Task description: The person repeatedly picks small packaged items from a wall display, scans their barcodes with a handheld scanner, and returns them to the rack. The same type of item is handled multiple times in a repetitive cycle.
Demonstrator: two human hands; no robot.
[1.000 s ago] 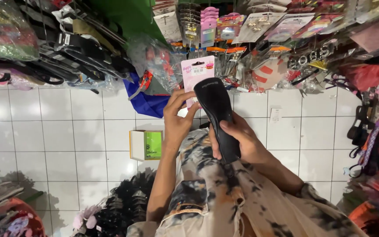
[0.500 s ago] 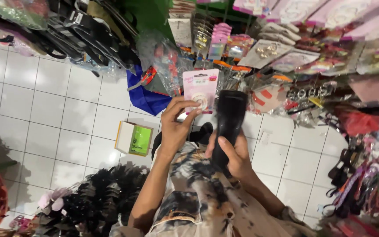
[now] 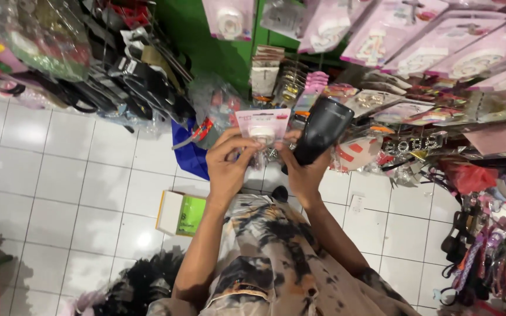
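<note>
Hands meet: left hand (image 3: 228,164) pinches pink card (image 3: 263,124); right hand (image 3: 303,174) grips black device (image 3: 321,129) beside it.

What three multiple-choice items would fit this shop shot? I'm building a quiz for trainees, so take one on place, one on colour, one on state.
1. Where does the small box lie?
A. on the white tiled floor
B. on a hook
C. in the left hand

2. What colour is the card held in the left hand?
A. blue
B. pink
C. yellow

3. How does the right hand stand?
A. open and empty
B. flat on the floor
C. closed around a black tool

Answers:
1. A, the box lies flat on the tiles, left of the person's arm.
2. B, the card is pink with a white round piece in the middle.
3. C, the fingers wrap the tool's lower part, its top close beside the card.
</note>
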